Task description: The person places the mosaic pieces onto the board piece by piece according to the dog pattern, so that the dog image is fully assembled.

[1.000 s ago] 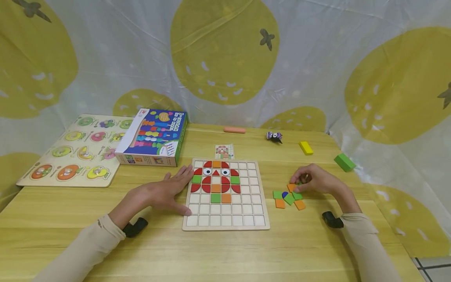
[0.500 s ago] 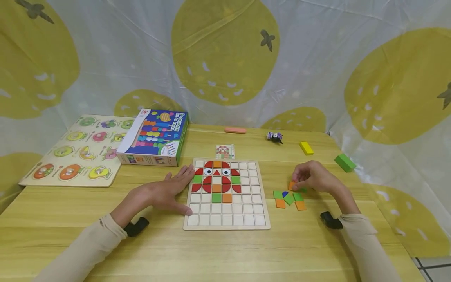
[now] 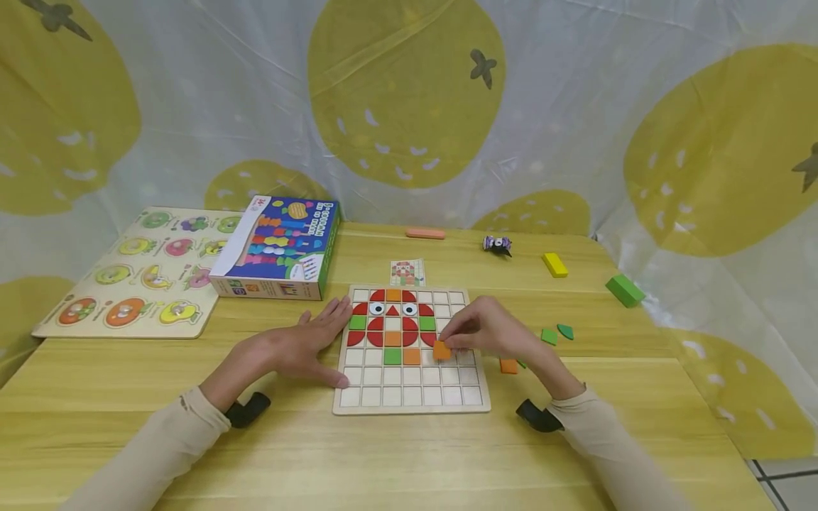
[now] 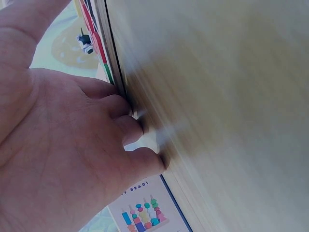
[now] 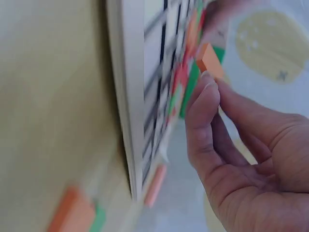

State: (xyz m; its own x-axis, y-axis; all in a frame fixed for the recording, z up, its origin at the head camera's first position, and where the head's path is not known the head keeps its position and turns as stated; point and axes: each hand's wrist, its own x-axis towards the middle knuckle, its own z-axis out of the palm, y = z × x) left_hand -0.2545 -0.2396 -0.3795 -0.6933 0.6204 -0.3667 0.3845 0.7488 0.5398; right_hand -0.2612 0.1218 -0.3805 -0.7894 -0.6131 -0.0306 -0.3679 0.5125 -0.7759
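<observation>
A wooden grid board point(image 3: 409, 409) lies on the table, with red, orange, green and eye-printed tiles forming a figure in its upper left part. My right hand point(image 3: 492, 330) pinches an orange square tile point(image 3: 442, 350) between thumb and forefinger, over the grid right of the figure. The same tile point(image 5: 208, 62) shows at the fingertips in the right wrist view. My left hand point(image 3: 297, 353) rests along the board's left edge, fingers extended and thumb at the lower left corner. In the left wrist view the fingertips of the left hand point(image 4: 82, 145) meet the tabletop beside the board.
Loose tiles, including a green one point(image 3: 549, 336), lie right of the board, partly hidden by my right forearm. A small pattern card point(image 3: 407, 272) sits behind the board. Left stand a bead-toy box point(image 3: 281, 248) and a fruit puzzle board point(image 3: 142, 284). Blocks point(image 3: 625, 291) lie at the right.
My right hand has picked the orange tile from the loose pile and carried it left over the grid board. The left hand has stayed in place.
</observation>
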